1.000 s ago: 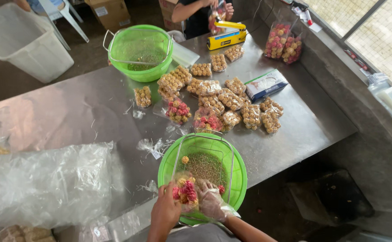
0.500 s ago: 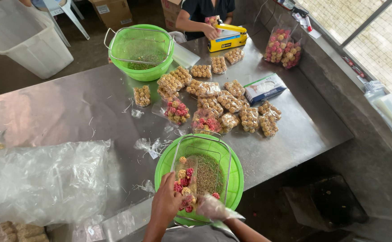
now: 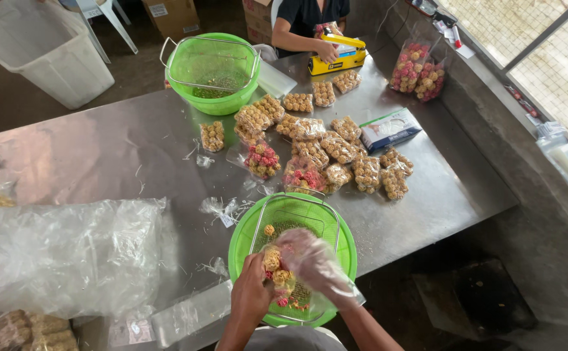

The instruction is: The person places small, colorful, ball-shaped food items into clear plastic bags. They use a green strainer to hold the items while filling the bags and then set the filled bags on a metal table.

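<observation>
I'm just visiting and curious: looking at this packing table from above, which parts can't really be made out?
- Right hand: head view, fingers blurred behind the clear plastic bag it holds.
- Near green basin: its contents are mostly hidden by both hands, including the left hand.
- Other person: cut off by the top edge.
- Big plastic sheet: glare hides what lies under it.

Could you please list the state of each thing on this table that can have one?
Near green basin: holds a wire strainer and a few snack balls.
Clear bag: open, held over the basin, partly filled.
Left hand: holding snack balls at the bag.
Right hand: inside the clear bag.
Far green basin: nearly empty.
Packed snack bags: filled, piled mid-table.
Yellow sealer: a second person's hand on it.
</observation>
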